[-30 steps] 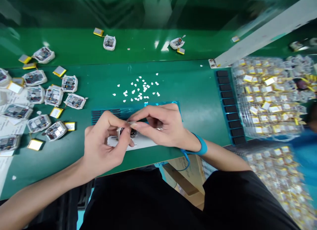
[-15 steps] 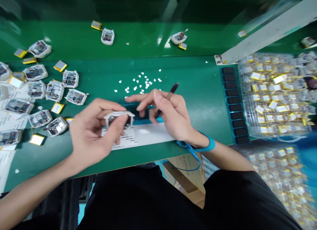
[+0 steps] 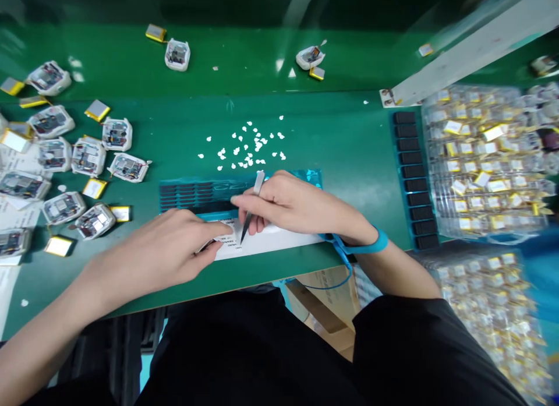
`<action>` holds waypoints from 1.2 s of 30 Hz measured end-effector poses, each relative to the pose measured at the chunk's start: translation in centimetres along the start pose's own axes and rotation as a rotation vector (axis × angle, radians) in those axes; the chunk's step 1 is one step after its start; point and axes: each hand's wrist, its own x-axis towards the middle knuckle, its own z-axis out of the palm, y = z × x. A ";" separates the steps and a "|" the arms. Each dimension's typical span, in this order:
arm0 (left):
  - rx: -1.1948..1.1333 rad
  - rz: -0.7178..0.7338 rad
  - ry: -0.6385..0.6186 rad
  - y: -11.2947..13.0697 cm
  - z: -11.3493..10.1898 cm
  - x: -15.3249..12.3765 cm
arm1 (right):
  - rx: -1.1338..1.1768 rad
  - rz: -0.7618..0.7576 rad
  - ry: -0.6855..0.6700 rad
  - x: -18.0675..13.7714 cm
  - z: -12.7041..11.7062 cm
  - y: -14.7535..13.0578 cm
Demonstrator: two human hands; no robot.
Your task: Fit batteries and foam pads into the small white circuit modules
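Note:
My right hand point(image 3: 286, 202) pinches a pair of metal tweezers point(image 3: 250, 221), their dark tips pointing down over a white printed label sheet point(image 3: 279, 236). My left hand point(image 3: 170, 246) is closed, palm down, at the sheet's left part. Its fingers curl round the white device housing, of which only a small edge shows between thumb and fingertips. Behind both hands lies a blue film strip point(image 3: 186, 187) with rows of dark pads. Beyond it, small white round stickers point(image 3: 257, 144) are scattered on the green bench.
Several open white housings point(image 3: 87, 155) with circuit boards and yellow-edged batteries point(image 3: 95, 188) lie at the left. On the right are a strip of black foam blocks point(image 3: 410, 172) and clear trays of batteries point(image 3: 476, 161). A blue wrist strap point(image 3: 367, 249) trails its cord over the bench's front edge.
My left hand has turned palm down, hiding the housing. My right hand has come down to the left, and the tweezers have swung from pointing up to tips down.

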 end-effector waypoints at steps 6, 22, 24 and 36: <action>0.079 0.025 -0.053 0.3 0.6 0.5 | 0.091 0.038 -0.119 0.0 -0.2 0.5; -0.155 -0.072 0.035 0.1 0.0 0.8 | 0.514 -0.047 0.178 -0.1 -0.5 -0.1; -0.309 -0.130 0.045 0.6 -0.3 0.9 | 0.514 -0.086 0.240 -0.2 0.0 -0.3; -0.622 -0.217 -0.071 1.5 0.1 0.8 | 0.601 -0.066 0.260 0.1 1.1 -0.6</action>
